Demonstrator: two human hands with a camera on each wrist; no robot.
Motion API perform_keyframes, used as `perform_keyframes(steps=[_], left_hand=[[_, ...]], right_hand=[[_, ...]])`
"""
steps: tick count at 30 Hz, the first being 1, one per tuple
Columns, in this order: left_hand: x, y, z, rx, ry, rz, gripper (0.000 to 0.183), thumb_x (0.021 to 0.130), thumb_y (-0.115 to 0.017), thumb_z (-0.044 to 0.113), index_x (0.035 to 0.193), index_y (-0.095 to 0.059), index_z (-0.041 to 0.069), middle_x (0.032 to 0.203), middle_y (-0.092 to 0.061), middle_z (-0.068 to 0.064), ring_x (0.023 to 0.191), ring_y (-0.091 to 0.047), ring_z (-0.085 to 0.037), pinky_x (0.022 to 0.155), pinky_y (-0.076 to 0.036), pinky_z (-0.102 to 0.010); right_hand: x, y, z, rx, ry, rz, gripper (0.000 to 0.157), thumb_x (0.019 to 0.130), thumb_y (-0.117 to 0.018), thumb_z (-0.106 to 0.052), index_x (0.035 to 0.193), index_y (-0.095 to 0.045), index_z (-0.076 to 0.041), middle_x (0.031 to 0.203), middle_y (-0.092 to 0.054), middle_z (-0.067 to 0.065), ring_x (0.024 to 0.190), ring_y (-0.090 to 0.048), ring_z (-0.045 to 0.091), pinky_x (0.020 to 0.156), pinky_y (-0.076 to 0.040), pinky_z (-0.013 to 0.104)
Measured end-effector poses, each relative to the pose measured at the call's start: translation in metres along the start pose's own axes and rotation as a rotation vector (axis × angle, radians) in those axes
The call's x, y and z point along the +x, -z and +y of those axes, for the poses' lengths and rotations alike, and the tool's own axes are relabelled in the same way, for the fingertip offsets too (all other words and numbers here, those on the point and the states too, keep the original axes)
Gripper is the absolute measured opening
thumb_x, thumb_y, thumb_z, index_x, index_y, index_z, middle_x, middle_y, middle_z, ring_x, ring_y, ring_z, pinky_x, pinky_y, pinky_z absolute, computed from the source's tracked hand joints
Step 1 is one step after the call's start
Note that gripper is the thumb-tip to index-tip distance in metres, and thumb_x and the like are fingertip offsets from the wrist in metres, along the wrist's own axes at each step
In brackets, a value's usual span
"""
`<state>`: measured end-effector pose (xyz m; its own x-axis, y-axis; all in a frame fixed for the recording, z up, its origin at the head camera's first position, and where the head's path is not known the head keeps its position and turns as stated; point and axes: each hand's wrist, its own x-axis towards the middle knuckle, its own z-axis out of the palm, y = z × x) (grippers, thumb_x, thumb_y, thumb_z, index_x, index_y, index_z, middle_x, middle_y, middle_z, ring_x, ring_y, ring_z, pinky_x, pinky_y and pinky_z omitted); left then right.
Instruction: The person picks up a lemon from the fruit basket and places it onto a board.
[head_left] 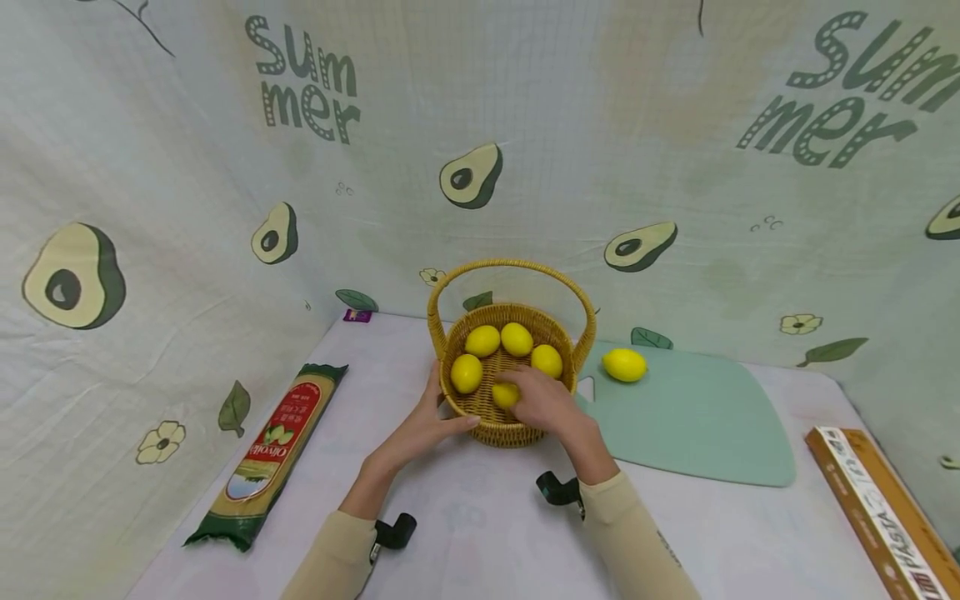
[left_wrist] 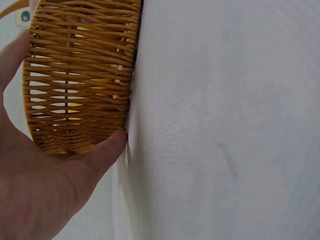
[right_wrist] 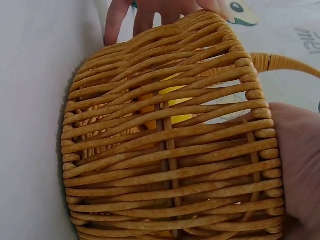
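Note:
A wicker basket (head_left: 508,435) with a tall arched handle stands on the table, several yellow lemons (head_left: 483,341) lying around its inside wall. My left hand (head_left: 420,433) holds the basket's near left side from outside, thumb and fingers spread around the woven wall; the left wrist view shows this hand (left_wrist: 55,185) against the weave. Reaching over the near right rim, my right hand (head_left: 542,402) grips a lemon (head_left: 505,395) low inside the basket. In the right wrist view the wicker wall hides this hand's fingertips.
Right of the basket a pale green cutting board (head_left: 697,425) carries one lemon (head_left: 625,365). A long pasta packet (head_left: 273,450) lies at left, a pasta box (head_left: 877,508) at far right. A small purple packet (head_left: 357,316) sits by the back cloth (head_left: 540,200).

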<state>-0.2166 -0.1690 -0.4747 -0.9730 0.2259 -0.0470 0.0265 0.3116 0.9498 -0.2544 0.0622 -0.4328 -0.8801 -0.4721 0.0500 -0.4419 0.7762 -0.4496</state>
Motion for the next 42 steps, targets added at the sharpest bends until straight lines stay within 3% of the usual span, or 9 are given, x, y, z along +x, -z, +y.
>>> perform_keyframes(steps=[10,21,26,34,42], left_hand=[[-0.001,-0.001,0.003,-0.019,0.008,-0.006,0.115,0.087,-0.077,0.034,0.152,0.017,0.048,0.167,0.007,0.011,0.156,-0.007,-0.023,0.122,-0.010,-0.061],[0.000,-0.001,0.001,-0.016,-0.003,-0.014,0.117,0.087,-0.077,0.032,0.153,0.018,0.043,0.167,0.010,0.007,0.156,-0.007,-0.029,0.122,-0.011,-0.063],[0.000,0.000,0.000,-0.015,0.000,-0.014,0.118,0.087,-0.077,0.031,0.154,0.019,0.040,0.167,0.013,0.005,0.156,-0.006,-0.030,0.121,-0.011,-0.064],[-0.001,0.000,0.001,-0.001,0.007,-0.006,0.116,0.087,-0.077,0.033,0.153,0.018,0.045,0.167,0.010,0.008,0.156,-0.008,-0.028,0.121,-0.012,-0.064],[-0.002,0.000,0.003,0.011,-0.003,0.001,0.117,0.085,-0.078,0.037,0.153,0.017,0.046,0.167,0.007,0.009,0.156,-0.009,-0.026,0.121,-0.012,-0.064]], right_hand=[[-0.001,0.003,0.001,-0.001,0.018,0.025,0.050,0.085,-0.066,-0.002,0.134,-0.063,-0.011,0.133,-0.065,0.007,0.124,-0.059,0.027,0.101,-0.050,0.045],[-0.005,0.006,0.002,-0.038,0.031,0.064,0.049,0.085,-0.067,-0.005,0.133,-0.064,-0.014,0.130,-0.067,0.005,0.117,-0.063,0.027,0.094,-0.053,0.048],[-0.009,0.014,0.003,-0.045,0.042,0.087,0.051,0.084,-0.068,-0.004,0.132,-0.064,-0.016,0.130,-0.067,0.003,0.115,-0.064,0.025,0.092,-0.054,0.047],[-0.014,0.027,0.003,-0.044,0.059,0.110,0.052,0.082,-0.068,-0.004,0.132,-0.065,-0.017,0.128,-0.068,0.001,0.107,-0.064,0.022,0.087,-0.054,0.046],[-0.021,0.045,0.001,-0.044,0.062,0.135,0.053,0.081,-0.068,-0.003,0.133,-0.064,-0.015,0.130,-0.066,0.005,0.117,-0.062,0.027,0.094,-0.053,0.049]])
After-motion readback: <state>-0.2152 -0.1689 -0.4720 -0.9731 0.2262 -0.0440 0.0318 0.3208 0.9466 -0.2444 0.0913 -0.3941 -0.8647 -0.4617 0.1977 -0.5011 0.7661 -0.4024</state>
